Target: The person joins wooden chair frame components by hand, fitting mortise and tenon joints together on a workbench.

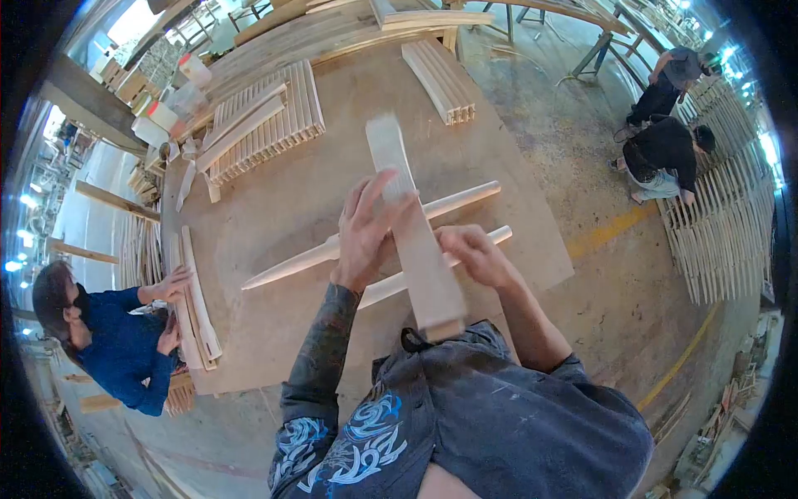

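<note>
Wooden board [416, 224], raised over the table [274, 208] and gripped by the left hand [366, 233] with the right hand [474, 254] curled beside it, could have slipped onto the tapered slats [332, 249] below.

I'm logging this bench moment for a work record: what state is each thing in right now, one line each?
Flat board: lifted off the table, held lengthwise toward the person.
Left hand: closed on the board's middle.
Right hand: beside the board's edge; grip unclear.
Two tapered sticks: lying flat on the table, side by side.
Slat stack: piled, untouched.
Table: bears all of it.
</note>
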A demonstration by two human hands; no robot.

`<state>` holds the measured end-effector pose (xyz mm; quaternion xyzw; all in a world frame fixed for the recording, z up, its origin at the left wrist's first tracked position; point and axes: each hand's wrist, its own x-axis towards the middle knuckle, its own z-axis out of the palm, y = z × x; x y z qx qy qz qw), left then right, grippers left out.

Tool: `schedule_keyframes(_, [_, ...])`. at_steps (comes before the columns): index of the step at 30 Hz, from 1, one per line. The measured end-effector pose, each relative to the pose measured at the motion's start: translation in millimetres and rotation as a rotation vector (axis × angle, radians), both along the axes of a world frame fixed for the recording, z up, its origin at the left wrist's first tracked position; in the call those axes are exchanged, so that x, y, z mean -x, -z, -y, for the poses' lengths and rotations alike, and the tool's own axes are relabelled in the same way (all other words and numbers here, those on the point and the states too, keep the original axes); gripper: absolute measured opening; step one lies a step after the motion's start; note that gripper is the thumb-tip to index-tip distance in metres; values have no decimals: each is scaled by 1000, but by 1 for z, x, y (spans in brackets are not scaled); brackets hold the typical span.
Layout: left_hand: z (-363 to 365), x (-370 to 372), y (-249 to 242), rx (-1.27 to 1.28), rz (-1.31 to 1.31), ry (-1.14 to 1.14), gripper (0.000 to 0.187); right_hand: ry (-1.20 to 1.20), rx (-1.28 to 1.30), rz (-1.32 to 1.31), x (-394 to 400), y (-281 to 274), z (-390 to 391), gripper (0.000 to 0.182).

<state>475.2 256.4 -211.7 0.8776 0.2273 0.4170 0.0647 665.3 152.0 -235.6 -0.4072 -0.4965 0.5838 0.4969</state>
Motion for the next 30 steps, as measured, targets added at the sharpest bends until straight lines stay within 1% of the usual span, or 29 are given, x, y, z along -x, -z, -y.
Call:
schedule_keyframes(1, [-4,0,-3,7,1,-8,56,-10,45,-15,-12,-2,-4,30])
schedule_keyframes(2, [-10,0,-6,148,-40,12,48,-20,54,-14,-13,-4,-12,30])
schedule_keyframes(3, [-15,1,-9,289,-80,32,41,140,11,233,-9,-11,-22,30])
schedule_keyframes(4, [-21,3,-9,301,-79,22,41,297,-33,480,-5,-14,-30,30])
schedule_keyframes(5, [-28,5,-8,471,-53,66,35,284,-22,483,-4,-7,-38,30])
schedule_keyframes(6, [-30,6,-8,642,-25,111,30,247,-155,522,-2,4,-46,30])
schedule_keyframes(7, [-27,5,-18,839,99,212,27,208,-287,557,1,10,-53,30])
schedule_keyframes(8, [-30,7,-23,854,107,200,27,190,-275,556,4,14,-59,30])
schedule_keyframes(10, [-39,17,-25,859,-90,134,22,-298,-71,362,14,19,-70,35])
schedule_keyframes(11, [-39,21,-20,873,-81,113,22,-304,-44,420,18,27,-76,36])
schedule_keyframes(12, [-39,25,-16,884,-58,184,22,-330,-41,418,24,25,-81,36])
schedule_keyframes(13, [-39,31,-12,892,-35,256,22,-326,-6,518,31,21,-84,34])
schedule_keyframes(14, [-40,38,-4,899,-27,235,22,-318,26,618,38,20,-88,33])
schedule_keyframes(15, [-42,44,10,949,106,209,23,-338,27,617,43,29,-93,33])
schedule_keyframes(16, [-41,50,23,995,243,182,24,-282,-37,579,47,41,-96,32])
schedule_keyframes(17, [-40,62,36,1002,255,168,24,-223,-98,541,48,52,-98,30])
schedule_keyframes(18, [-42,80,47,961,191,-99,25,-238,-97,544,49,53,-99,30])
schedule_keyframes(19, [-44,97,63,913,124,-362,27,-171,-56,468,51,53,-99,28])
schedule_keyframes(20, [-43,116,101,921,136,-373,27,-105,-12,394,53,53,-99,27])
schedule_keyframes(21, [-42,134,152,669,-6,-345,31,-121,-8,400,56,53,-100,27])
schedule_keyframes(22, [-40,145,180,416,-147,-311,35,-87,-46,405,59,54,-101,25])
schedule_keyframes(23, [-34,146,179,426,-140,-316,35,-48,-84,410,63,56,-102,24])
schedule_keyframes(24, [-22,142,172,372,-242,-350,36,-53,-75,417,68,58,-103,24])
schedule_keyframes(25, [-15,140,172,319,-344,-378,38,-35,-48,335,73,59,-102,22])
schedule_keyframes(26, [-18,140,177,334,-337,-373,38,-14,-18,255,78,61,-102,20])
schedule_keyframes(27, [-26,140,183,367,-323,-370,39,-14,-4,267,82,63,-102,20])
schedule_keyframes(29, [-36,140,194,413,-294,-375,41,-18,-42,486,89,65,-106,18])
schedule_keyframes(30, [-43,139,194,452,-307,-386,42,-29,-40,497,93,62,-110,18])
